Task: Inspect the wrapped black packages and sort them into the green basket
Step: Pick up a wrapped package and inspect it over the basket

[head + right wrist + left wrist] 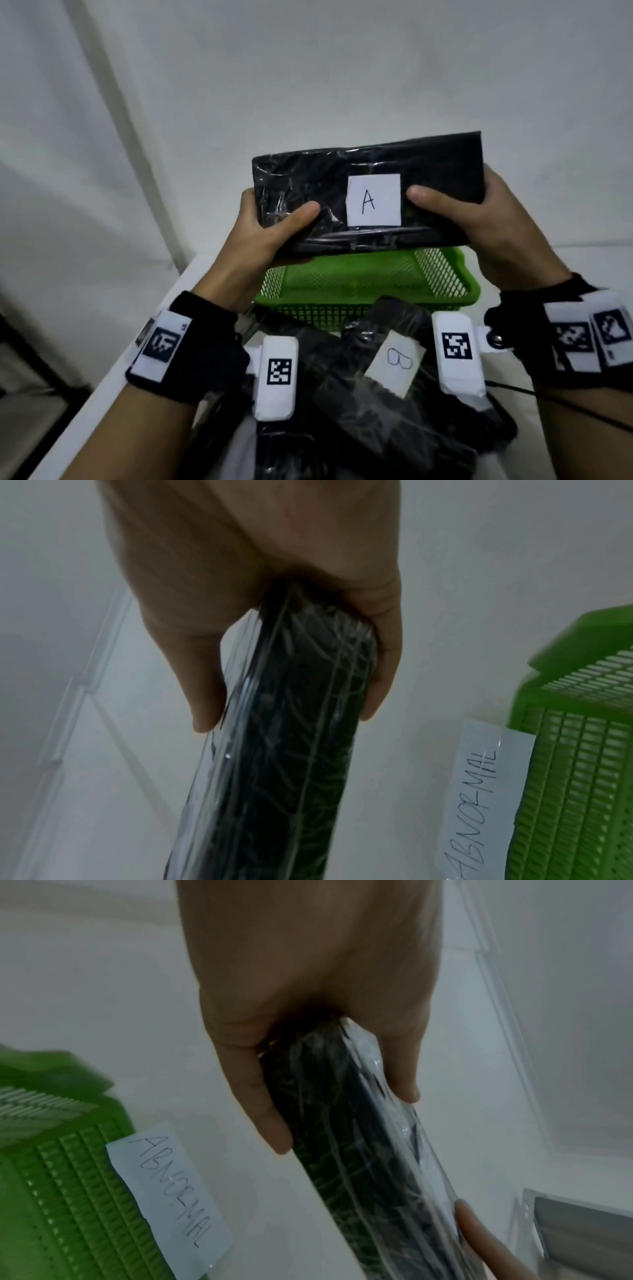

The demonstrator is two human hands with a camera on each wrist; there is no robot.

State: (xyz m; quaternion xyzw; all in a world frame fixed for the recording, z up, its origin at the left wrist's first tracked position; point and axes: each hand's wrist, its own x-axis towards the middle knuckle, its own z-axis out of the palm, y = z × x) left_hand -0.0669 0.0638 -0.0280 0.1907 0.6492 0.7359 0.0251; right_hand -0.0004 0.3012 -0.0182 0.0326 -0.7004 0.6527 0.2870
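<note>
Head view: both thumbs on front face of package (359,192), fingers wrapped behind; left hand (270,229) grips left end, right hand (479,219) grips right end. Package held in air above basket (455,274), white label (374,200) reading "A" facing up. Inspection stage, not yet dropped. Basket at far edge of table (113,373), looks empty where visible. "ABNORMAL" tag (167,1191) beside basket. Pile (359,394) at near edge, one marked "B", all unsorted. Progress: early, judged.

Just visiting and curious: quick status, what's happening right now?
Left hand and right hand grip shiny plastic-wrapped black package labelled A. Held above green mesh plastic basket, nothing visible inside. Nothing blocking.
</note>
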